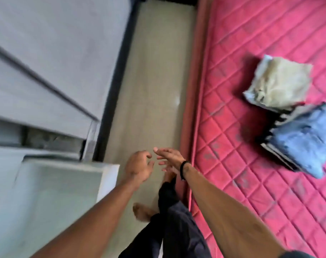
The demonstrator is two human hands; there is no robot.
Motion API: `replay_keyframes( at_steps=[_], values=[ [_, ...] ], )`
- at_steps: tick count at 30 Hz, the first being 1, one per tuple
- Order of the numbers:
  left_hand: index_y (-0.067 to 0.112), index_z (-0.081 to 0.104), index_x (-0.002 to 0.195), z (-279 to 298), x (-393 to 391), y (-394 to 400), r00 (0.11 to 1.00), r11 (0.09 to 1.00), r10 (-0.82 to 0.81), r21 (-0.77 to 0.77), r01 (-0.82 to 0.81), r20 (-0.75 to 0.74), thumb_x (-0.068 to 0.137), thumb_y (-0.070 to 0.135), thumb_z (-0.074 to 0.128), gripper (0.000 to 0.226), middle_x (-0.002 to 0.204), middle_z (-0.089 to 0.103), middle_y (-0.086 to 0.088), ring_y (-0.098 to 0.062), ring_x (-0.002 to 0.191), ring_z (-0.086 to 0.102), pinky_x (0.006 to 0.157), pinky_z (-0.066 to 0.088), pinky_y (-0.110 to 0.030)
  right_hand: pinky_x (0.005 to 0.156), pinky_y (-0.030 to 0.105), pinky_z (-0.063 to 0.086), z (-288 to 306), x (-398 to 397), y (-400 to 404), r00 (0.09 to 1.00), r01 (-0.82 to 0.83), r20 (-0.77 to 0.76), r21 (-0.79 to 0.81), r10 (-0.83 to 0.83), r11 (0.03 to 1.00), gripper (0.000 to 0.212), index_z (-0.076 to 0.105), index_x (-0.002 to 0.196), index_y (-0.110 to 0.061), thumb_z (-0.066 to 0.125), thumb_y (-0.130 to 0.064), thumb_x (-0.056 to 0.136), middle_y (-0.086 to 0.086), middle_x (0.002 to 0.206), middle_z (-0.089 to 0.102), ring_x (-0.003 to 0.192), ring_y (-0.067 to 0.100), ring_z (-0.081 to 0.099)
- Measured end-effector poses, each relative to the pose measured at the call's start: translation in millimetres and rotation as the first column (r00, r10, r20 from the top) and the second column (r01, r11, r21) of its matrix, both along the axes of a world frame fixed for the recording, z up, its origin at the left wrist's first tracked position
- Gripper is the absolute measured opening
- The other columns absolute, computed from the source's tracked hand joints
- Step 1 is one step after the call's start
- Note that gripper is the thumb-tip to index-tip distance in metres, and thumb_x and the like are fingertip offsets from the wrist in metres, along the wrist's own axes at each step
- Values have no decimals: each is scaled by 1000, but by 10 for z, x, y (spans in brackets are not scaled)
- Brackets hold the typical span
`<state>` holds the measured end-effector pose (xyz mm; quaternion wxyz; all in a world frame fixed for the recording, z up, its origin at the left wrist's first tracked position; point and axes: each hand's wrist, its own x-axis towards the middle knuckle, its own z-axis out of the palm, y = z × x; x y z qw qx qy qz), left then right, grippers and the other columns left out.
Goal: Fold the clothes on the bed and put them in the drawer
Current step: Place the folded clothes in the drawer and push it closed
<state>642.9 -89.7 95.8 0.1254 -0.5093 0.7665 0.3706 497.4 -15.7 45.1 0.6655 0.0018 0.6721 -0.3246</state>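
both empty hands (pixel 153 162) hover over floor (pixel 154 90) between drawer (pixel 61 183) and bed (pixel 223 127)

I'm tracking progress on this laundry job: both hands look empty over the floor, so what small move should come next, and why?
Probably reach the right hand across to the folded blue garment stack on the pink quilted mattress. Both it and the left hand hold nothing, two folded piles, including the cream folded pile, still lie on the bed, and the grey pulled-out drawer stands open beside the person.
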Motion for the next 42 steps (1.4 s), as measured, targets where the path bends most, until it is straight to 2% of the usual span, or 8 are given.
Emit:
replay_keyframes(
  at_steps=[10,15,21,23,27,32,37,42],
  values=[
    [18,78,100,266,-2987,334,974,971,-173,141,194,-148,89,27,75,15,91,78,-2,-19,91,72,81,48,-22,67,30,47,235,-2390,1082,786,595,-164,-67,-597,801,55,69,111,-13,80,-58,80,0,89,70,68,11,59],
    [19,73,117,37,-4085,1123,963,896,-198,364,253,-182,86,51,76,44,109,78,-2,-18,107,72,96,51,-27,62,35,51,-50,-3158,2002,391,915,-309,32,-867,401,72,65,110,-2,53,-71,93,17,86,69,65,27,63],
    [20,36,155,-410,-4855,1851,999,783,-5,622,26,-36,50,81,78,129,155,46,-4,-25,136,51,113,43,-42,90,52,58,-299,-3694,3008,-103,994,-548,-36,-830,-99,102,35,141,-12,85,-64,69,6,127,48,107,28,59],
    [20,33,155,-591,-5013,1939,992,725,126,682,-96,5,34,83,79,144,151,49,-2,-26,125,57,104,50,-43,95,51,57,-290,-3855,3267,-71,997,-519,-34,-852,-63,113,36,143,-14,90,-66,59,9,133,52,114,28,60],
    [20,29,155,-717,-5190,1975,949,640,307,722,-261,70,54,61,94,128,141,55,-11,-28,93,60,80,51,-35,83,41,59,-256,-4107,3550,27,1000,-387,15,-922,24,79,52,137,-7,89,-42,77,15,124,55,113,29,60],
    [11,47,140,-780,-5207,1914,927,611,346,716,-339,144,62,59,92,102,123,60,-10,-28,96,64,85,54,-37,71,32,53,-199,-4351,3591,219,968,-209,171,-953,185,31,60,104,-17,77,-38,89,2,60,43,57,13,44],
    [11,55,120,-652,-5228,1853,975,713,193,666,-219,114,51,77,86,100,107,62,-1,-15,83,63,73,60,-32,80,38,54,-4,-4511,3595,234,972,-194,69,-953,224,46,65,98,-17,66,-61,89,6,84,66,75,20,62],
    [13,66,112,-574,-5310,1742,979,682,201,715,-153,18,37,82,87,104,103,74,-4,-15,86,68,83,61,-36,55,26,59,139,-4758,3605,270,963,-142,13,-953,270,37,69,104,-18,64,-52,91,0,83,73,61,14,69]
  ],
)
